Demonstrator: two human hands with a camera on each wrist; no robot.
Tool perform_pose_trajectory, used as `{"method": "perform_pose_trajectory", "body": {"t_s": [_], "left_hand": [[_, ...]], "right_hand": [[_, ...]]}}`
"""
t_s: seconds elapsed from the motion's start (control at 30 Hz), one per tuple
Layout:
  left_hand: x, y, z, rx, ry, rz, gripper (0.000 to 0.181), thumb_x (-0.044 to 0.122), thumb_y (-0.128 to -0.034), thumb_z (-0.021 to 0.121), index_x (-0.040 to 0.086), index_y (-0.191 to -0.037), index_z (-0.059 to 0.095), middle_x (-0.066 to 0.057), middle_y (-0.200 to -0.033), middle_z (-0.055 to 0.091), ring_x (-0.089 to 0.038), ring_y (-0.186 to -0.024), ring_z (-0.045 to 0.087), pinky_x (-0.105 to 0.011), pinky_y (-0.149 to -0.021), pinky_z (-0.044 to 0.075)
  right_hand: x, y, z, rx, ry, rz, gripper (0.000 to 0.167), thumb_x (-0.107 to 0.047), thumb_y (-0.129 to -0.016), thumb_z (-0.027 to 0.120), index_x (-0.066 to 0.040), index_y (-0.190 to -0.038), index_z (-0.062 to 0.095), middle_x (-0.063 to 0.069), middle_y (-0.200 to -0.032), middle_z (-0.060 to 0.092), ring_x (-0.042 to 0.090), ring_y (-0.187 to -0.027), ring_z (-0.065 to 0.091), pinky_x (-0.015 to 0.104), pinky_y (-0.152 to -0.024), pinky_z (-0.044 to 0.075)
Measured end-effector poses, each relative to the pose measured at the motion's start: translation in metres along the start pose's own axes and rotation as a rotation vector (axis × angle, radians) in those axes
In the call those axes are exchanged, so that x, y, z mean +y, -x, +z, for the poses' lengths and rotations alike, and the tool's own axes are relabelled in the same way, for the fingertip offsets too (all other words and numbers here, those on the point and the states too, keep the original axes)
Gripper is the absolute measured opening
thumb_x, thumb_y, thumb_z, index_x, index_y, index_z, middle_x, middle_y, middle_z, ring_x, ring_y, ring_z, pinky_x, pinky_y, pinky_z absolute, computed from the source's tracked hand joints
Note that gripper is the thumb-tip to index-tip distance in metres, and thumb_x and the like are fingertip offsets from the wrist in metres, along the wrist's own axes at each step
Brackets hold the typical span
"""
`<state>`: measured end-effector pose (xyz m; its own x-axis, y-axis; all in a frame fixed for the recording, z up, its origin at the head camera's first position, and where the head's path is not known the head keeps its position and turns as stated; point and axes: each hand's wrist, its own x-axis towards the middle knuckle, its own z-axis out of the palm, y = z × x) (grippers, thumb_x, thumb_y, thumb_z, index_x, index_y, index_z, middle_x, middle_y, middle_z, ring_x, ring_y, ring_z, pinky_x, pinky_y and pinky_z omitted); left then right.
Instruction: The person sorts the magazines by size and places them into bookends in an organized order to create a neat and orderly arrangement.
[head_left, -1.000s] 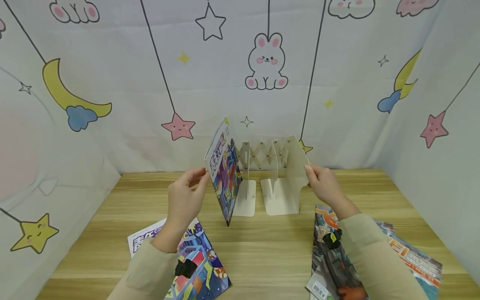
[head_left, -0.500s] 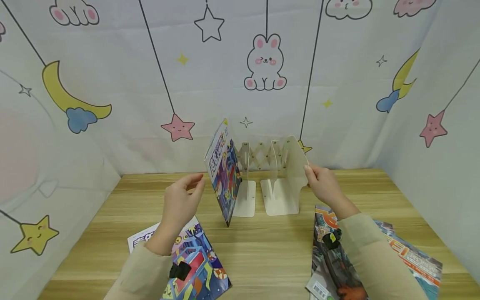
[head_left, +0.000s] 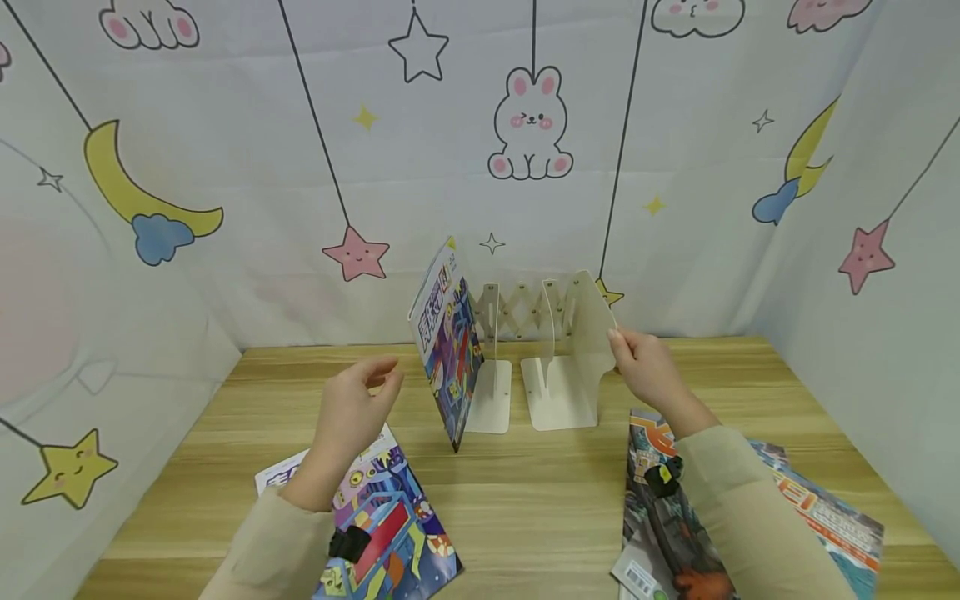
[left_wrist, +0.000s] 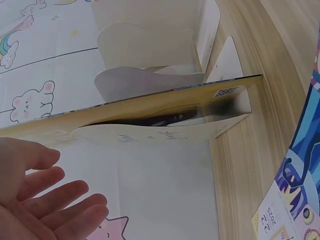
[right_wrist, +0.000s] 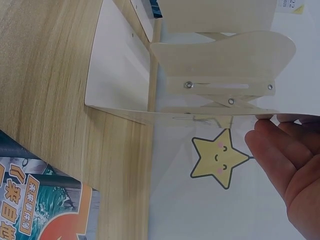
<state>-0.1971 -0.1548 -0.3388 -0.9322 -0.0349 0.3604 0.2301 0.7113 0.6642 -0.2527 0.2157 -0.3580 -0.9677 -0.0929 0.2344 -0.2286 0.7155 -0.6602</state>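
A white expandable bookend [head_left: 592,333] stands at the back of the table, with upright panels joined by a crisscross lattice. In its leftmost slot a colourful magazine [head_left: 450,358] stands upright; the left wrist view shows it between the left end panel [left_wrist: 165,137] and a divider [left_wrist: 145,82]. My left hand [head_left: 356,408] is just left of the magazine, apart from it, fingers loosely bent and holding nothing. With my right hand [head_left: 648,367] I pinch the outer edge of the right end panel. The right thumb is hidden in the right wrist view.
Another magazine [head_left: 390,525] lies flat at the front left, partly under my left forearm. At the front right lie a dark magazine [head_left: 652,517] and a blue-orange one [head_left: 840,525], partly covered by my right sleeve. A printed curtain [head_left: 420,167] hangs close behind the table.
My left hand has let go of the standing magazine's edge and moved left and toward me. The magazine stays upright. My right hand keeps its hold on the bookend panel.
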Motion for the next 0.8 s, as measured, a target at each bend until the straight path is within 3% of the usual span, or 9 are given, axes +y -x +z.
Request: {"method": "perform_pose_trajectory", "body": {"t_s": [0.53, 0.8], "left_hand": [[-0.008, 0.002, -0.007, -0.095, -0.055, -0.081, 0.036, 0.021, -0.0923, 0.059, -0.001, -0.121, 0.061, -0.02, -0.12, 0.063, -0.037, -0.105, 0.063, -0.047, -0.087, 0.053], [-0.015, 0.005, -0.01, -0.14, -0.104, -0.067, 0.039, 0.021, -0.0916, 0.059, -0.003, -0.121, 0.06, -0.023, -0.122, 0.061, -0.042, -0.106, 0.061, -0.05, -0.087, 0.052]], "right_hand": [[-0.001, 0.001, -0.001, 0.0, 0.012, -0.003, 0.053, -0.036, -0.103, 0.033, 0.002, -0.138, 0.043, 0.016, -0.069, 0.058, 0.02, -0.064, 0.057, 0.03, -0.051, 0.043], [0.001, 0.0, 0.0, 0.004, 0.021, -0.01, 0.051, -0.035, -0.103, 0.034, 0.001, -0.139, 0.043, 0.016, -0.068, 0.058, 0.02, -0.064, 0.057, 0.03, -0.052, 0.044]]}}
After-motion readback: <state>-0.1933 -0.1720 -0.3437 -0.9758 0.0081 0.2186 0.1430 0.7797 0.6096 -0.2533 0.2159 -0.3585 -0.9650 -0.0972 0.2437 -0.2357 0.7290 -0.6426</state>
